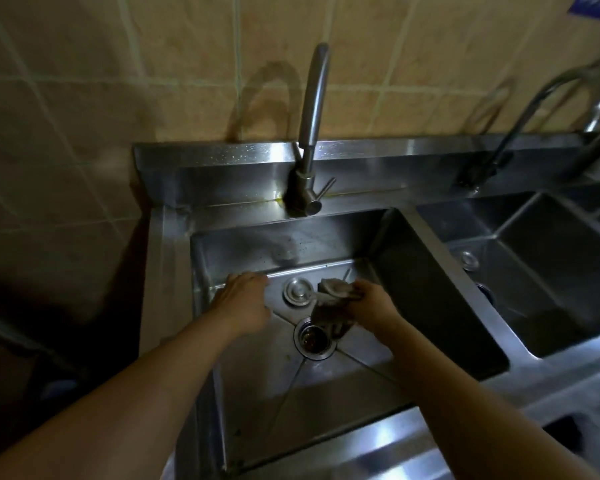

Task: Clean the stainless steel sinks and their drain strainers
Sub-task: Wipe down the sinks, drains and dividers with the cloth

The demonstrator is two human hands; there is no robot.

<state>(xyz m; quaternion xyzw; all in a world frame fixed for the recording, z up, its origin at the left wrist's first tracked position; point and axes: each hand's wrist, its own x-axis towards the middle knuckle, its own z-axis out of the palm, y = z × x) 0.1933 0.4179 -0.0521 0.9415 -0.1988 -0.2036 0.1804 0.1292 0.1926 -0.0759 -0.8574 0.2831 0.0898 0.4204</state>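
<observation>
**Inspector:** State where the strainer lies from your fingers.

**Me:** The strainer (296,290) sits loose on the floor of the left sink (329,386), out of its seat, knob up. It lies between my two hands. My left hand (245,303) is just to the left of it, fingers (257,279) curled loosely and holding nothing that I can see. Whether a fingertip touches the rim I cannot tell.

**Inspector:** And the right?

**Me:** My right hand (371,299) is closed round a bunched cloth (333,299). The cloth hangs from my grip just to the right of the strainer, with its lower end trailing toward the open drain (314,337), which lies nearer to me than the strainer.

**Inspector:** Which hand is nearer the strainer?

**Me:** In my judgement the two are about equal, but only the left is free. The strainer is round, so it has no long axis to line up with; the knob on top is the obvious hold.

**Inspector:** What does the next move turn on?

**Me:** Probably on lifting the strainer with the left hand and bringing the cloth across from the right to wipe it. The reach for either hand is short and sideways.

**Inspector:** The second sink?

**Me:** The right sink (548,289) lies well apart to my right, neither hand in it. The tap (310,133) stands beyond the strainer; I see no water running.
</observation>
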